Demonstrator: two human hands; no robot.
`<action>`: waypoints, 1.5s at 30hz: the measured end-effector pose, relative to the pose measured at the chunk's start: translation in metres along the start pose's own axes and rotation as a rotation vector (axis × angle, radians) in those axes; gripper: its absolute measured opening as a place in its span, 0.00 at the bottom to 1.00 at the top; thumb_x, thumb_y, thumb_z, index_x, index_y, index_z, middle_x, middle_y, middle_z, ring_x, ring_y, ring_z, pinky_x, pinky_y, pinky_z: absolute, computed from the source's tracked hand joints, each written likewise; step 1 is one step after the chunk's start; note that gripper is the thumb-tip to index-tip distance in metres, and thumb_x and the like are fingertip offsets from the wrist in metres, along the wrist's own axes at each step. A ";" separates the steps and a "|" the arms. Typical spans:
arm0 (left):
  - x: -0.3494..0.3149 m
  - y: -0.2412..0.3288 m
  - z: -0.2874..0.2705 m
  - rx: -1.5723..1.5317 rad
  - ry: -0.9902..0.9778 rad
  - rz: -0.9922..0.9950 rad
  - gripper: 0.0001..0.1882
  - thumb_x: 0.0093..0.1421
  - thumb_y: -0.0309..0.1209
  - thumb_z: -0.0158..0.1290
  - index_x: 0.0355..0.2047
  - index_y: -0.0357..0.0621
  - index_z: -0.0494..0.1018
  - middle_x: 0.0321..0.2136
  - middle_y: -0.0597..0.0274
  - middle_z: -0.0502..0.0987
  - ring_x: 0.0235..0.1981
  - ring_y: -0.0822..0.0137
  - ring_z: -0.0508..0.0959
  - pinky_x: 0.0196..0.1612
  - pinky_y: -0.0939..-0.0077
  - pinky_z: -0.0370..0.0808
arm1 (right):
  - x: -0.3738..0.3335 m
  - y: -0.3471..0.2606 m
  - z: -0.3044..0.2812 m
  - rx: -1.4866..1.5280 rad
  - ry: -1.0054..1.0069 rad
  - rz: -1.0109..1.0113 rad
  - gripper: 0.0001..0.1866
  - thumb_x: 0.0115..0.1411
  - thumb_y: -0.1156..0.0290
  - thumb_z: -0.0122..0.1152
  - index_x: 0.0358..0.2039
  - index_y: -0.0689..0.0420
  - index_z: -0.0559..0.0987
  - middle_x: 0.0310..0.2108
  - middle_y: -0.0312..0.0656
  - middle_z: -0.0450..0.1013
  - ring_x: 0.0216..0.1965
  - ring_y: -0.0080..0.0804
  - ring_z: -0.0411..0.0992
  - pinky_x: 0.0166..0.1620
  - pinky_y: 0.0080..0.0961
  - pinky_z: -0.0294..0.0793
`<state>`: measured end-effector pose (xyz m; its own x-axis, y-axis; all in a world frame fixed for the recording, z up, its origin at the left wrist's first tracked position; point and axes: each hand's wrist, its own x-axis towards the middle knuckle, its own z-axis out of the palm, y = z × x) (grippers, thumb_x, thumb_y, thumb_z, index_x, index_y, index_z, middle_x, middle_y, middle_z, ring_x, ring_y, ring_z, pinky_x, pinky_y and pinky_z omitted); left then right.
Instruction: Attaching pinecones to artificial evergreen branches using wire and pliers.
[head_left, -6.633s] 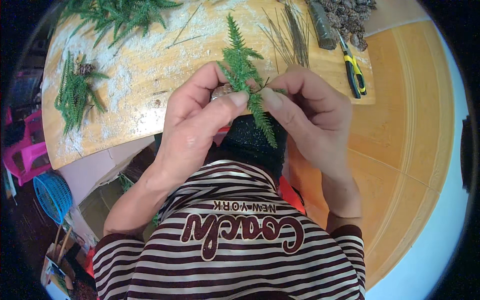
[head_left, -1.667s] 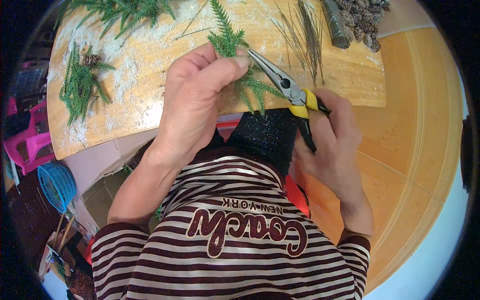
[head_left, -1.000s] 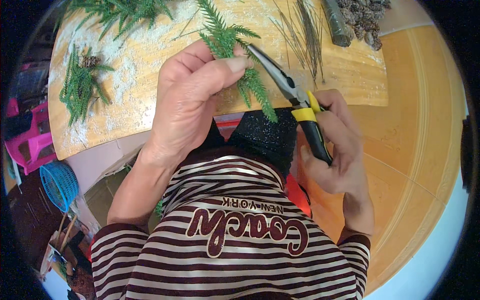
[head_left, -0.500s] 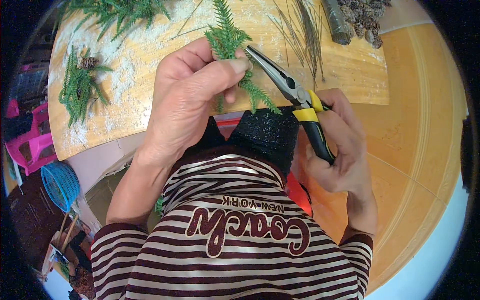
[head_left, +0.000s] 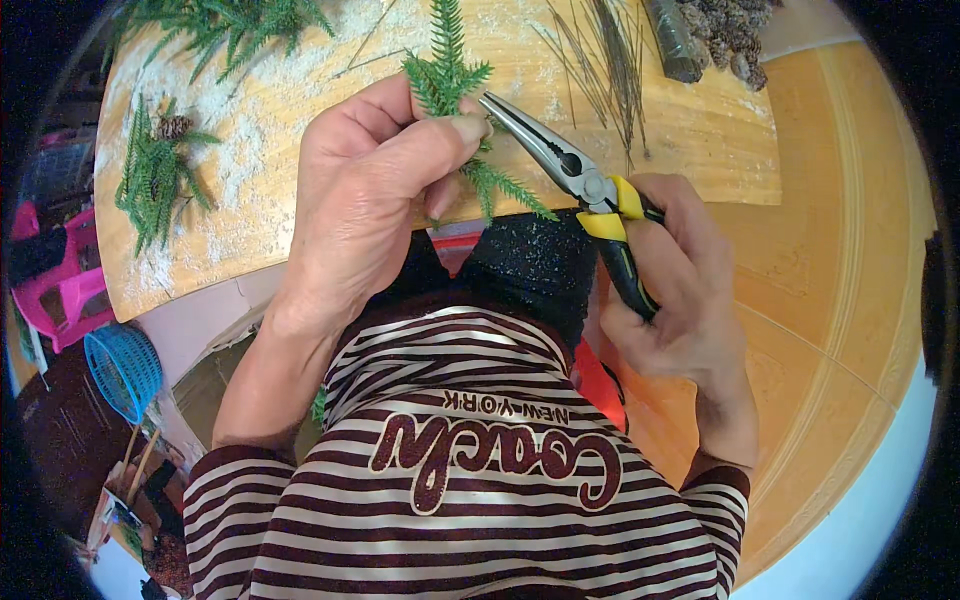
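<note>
Pliers (head_left: 560,160) in the right hand (head_left: 670,290) are nosing leftward — jaws nearly closed — toward the fern sprig (head_left: 450,90) the left hand (head_left: 370,200) is pinching upright.

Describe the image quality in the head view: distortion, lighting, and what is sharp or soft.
Head view: strong fisheye, the wooden board's edge bows and a black ring crops the corners; even, soft daylight, no hard shadows or glare; left hand, green sprig and pliers in the right hand are sharp; the rim clutter is squeezed and softer.
</note>
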<state>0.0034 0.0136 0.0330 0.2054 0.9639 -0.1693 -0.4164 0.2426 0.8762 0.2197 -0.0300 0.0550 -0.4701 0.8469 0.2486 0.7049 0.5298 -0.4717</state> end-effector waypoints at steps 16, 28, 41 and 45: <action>0.005 -0.008 0.002 -0.028 0.031 -0.005 0.04 0.54 0.23 0.52 0.30 0.35 0.72 0.22 0.67 0.72 0.16 0.81 0.63 0.20 0.88 0.58 | -0.001 0.000 0.002 -0.033 -0.058 -0.003 0.13 0.37 0.82 0.54 0.29 0.65 0.72 0.37 0.52 0.66 0.31 0.42 0.70 0.32 0.28 0.69; 0.008 -0.010 -0.009 -0.185 -0.160 0.134 0.10 0.54 0.22 0.47 0.36 0.32 0.72 0.29 0.62 0.73 0.21 0.75 0.66 0.28 0.83 0.63 | -0.007 0.004 -0.010 0.774 -0.133 0.360 0.23 0.31 0.65 0.57 0.31 0.64 0.76 0.41 0.48 0.67 0.44 0.39 0.63 0.48 0.30 0.61; 0.012 -0.010 -0.011 -0.118 -0.159 0.091 0.10 0.53 0.22 0.46 0.37 0.32 0.70 0.30 0.63 0.72 0.22 0.74 0.66 0.29 0.82 0.64 | -0.002 0.005 -0.006 0.838 -0.211 0.451 0.24 0.28 0.64 0.57 0.30 0.62 0.76 0.38 0.45 0.69 0.45 0.39 0.62 0.50 0.31 0.58; 0.014 -0.013 -0.011 -0.105 -0.136 0.117 0.10 0.53 0.22 0.46 0.36 0.34 0.69 0.30 0.63 0.72 0.22 0.75 0.66 0.29 0.82 0.64 | -0.001 0.006 -0.004 0.784 -0.220 0.407 0.23 0.29 0.66 0.57 0.30 0.61 0.76 0.39 0.44 0.69 0.45 0.38 0.62 0.50 0.31 0.58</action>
<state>0.0024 0.0253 0.0145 0.2644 0.9644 -0.0002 -0.5333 0.1463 0.8332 0.2270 -0.0278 0.0554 -0.4114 0.8909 -0.1925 0.3132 -0.0601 -0.9478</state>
